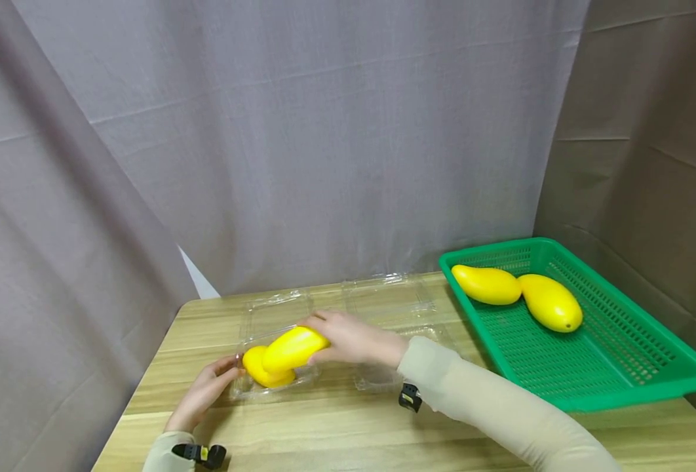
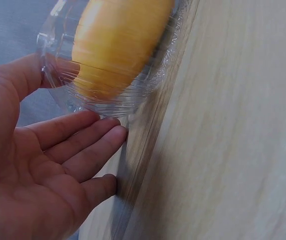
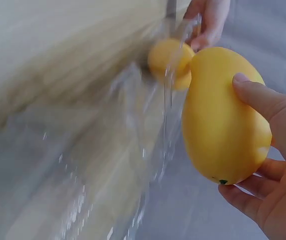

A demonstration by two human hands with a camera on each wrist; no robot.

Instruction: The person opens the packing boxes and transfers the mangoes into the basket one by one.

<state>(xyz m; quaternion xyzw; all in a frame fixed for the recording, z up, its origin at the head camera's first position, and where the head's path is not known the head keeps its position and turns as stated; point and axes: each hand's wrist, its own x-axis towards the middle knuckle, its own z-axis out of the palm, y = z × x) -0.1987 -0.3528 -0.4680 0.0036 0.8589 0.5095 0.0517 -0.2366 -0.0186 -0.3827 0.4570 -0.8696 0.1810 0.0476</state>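
Observation:
My right hand (image 1: 348, 337) grips a yellow mango (image 1: 295, 349), thumb on one side and fingers on the other. This mango is tilted above a clear plastic clamshell container (image 1: 249, 388) and overlaps another yellow mango (image 1: 253, 359) lying inside. At the container's left end, my left hand (image 1: 209, 387) holds the wall. In the left wrist view its thumb hooks over the clear rim (image 2: 45, 47), while the other fingers (image 2: 90, 152) extend along the outside, near the wooden table. The right wrist view shows the held mango's (image 3: 223, 120) dark stem spot near my fingertips.
A second clear clamshell (image 1: 374, 380) stands open to the right, its lid (image 1: 389, 298) folded back. Farther right, a green plastic basket (image 1: 619, 387) holds two yellow mangoes (image 1: 551, 305). A grey curtain (image 1: 324, 144) hangs behind the wooden table (image 1: 324, 432).

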